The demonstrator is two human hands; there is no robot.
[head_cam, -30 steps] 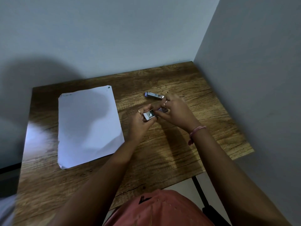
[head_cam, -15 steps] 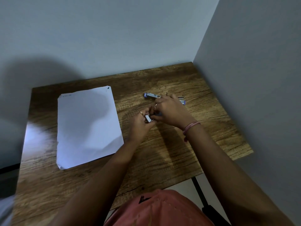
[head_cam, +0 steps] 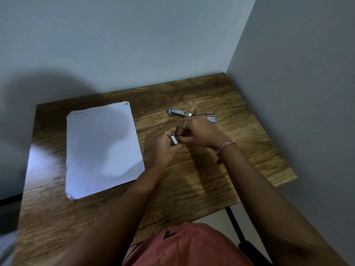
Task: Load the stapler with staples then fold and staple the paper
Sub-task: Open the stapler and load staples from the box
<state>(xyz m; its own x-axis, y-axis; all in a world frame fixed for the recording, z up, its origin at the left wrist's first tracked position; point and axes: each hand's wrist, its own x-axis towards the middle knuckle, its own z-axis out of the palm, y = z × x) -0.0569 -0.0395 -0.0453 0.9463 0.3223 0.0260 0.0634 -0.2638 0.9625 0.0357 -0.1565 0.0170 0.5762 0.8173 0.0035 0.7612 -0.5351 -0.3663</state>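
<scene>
From the head camera, looking down over the wooden bench [head_cam: 192,181], both hands are drawn together just in front of the stapler [head_cam: 179,112]. The left hand [head_cam: 165,148] is curled around a small white box [head_cam: 174,140] — a box of staples by the look of it, though it is too small to read. The right hand [head_cam: 201,132] has its fingers bent in and closed against the far end of that same box, pinching at it or at something inside; I cannot tell whether a strip of staples is already between the fingertips.

The stapler lies on the bench just beyond the hands, swung wide open and flat, its metal channel pointing left and its blue-tipped other end showing past the right hand's knuckles. Nobody is touching it. Whether any staples sit in the channel is too fine to make out, but my guess is it has not been loaded.

The paper [head_cam: 101,148] lies flat and unfolded on the left part of the bench, well apart from the hands, its corners only slightly lifted.

So the job looks to be in its early part — stapler opened, staples being got out of the box. Left to do, as I judge it: seat the strip in the channel, close the stapler, fold the sheet, then staple it.
</scene>
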